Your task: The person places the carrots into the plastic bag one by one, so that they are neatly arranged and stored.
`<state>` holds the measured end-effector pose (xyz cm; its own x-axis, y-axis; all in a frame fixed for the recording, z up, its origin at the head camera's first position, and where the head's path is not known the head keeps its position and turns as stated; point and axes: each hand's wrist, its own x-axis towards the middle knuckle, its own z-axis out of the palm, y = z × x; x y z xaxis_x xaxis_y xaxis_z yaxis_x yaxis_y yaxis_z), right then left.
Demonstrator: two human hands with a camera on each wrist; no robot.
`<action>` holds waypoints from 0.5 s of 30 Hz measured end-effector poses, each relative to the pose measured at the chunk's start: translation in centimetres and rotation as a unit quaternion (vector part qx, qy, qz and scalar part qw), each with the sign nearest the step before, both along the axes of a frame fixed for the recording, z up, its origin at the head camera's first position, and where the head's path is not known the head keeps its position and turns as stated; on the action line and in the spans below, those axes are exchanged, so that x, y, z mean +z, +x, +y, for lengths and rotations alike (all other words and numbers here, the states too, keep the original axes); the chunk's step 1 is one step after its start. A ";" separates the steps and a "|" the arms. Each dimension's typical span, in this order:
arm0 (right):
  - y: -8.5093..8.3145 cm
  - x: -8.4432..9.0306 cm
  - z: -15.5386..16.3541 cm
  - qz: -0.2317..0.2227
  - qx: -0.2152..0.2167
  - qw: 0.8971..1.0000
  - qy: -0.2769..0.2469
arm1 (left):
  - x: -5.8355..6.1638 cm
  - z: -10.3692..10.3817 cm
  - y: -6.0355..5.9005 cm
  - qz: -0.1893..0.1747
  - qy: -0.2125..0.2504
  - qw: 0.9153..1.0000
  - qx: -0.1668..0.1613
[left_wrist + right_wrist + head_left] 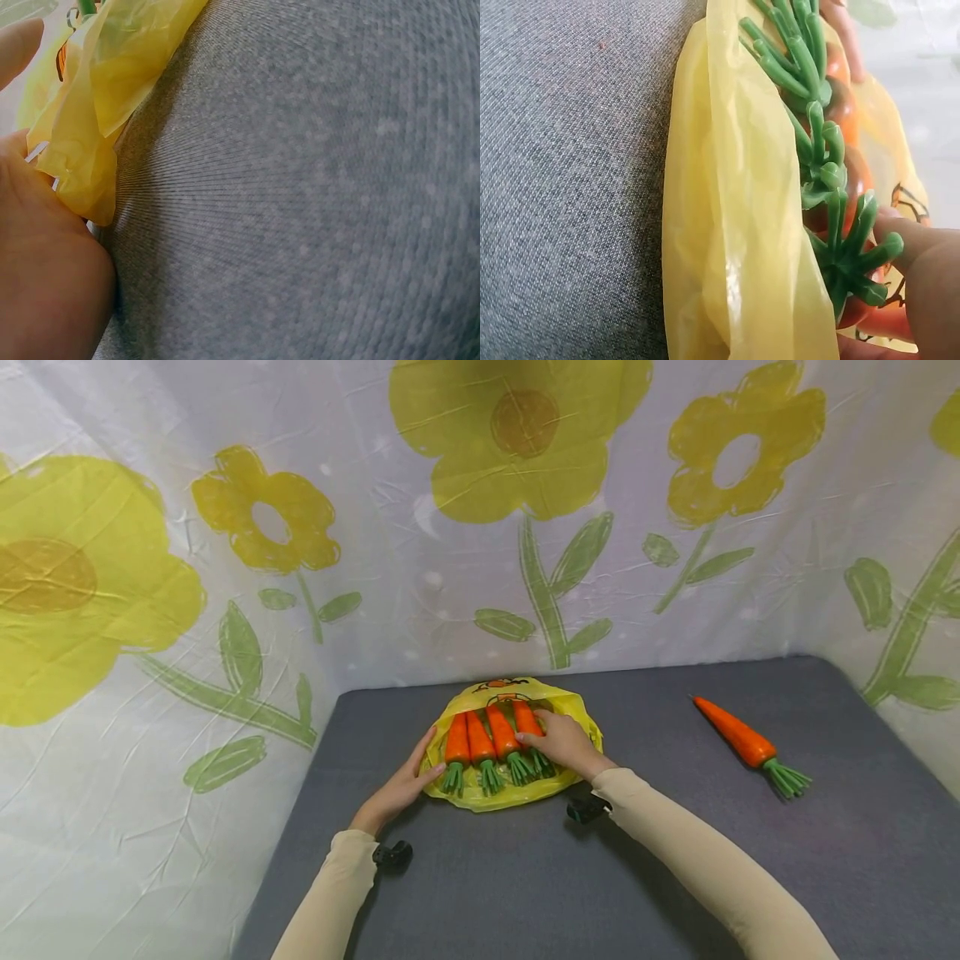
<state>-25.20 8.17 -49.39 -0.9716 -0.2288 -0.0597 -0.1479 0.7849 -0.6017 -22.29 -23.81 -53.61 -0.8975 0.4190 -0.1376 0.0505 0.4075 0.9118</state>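
Observation:
A yellow plastic bag (491,800) lies on the table with its mouth spread toward me. Several orange carrots (480,739) with green tops sit side by side in it, tops facing me. My right hand (566,745) reaches into the bag's right side and grips the rightmost carrot (526,720), thumb on its left side. The right wrist view shows that carrot's green top (847,259) beside the thumb. At the bag's left edge, my left hand (403,783) rests with fingers extended along the plastic and thumb near the leftmost carrot's top. In the left wrist view, yellow plastic (127,71) hides most of its fingers.
Another carrot (738,735) lies on the grey table (480,885) to the right, its green top toward the near right. A white curtain (420,635) with yellow flowers hangs behind the table and along its sides. Dark wrist cameras (393,857) are worn on both wrists.

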 end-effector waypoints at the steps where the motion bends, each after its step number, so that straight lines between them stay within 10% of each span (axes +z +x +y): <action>1: 0.0 0.0 0.0 0.000 -0.001 1.000 0.000 | 0.0 0.0 0.0 0.000 0.000 1.000 0.000; 15: 0.5 1.0 0.9 0.013 0.002 1.000 -0.003 | 0.1 0.0 0.0 0.000 -0.005 1.000 0.001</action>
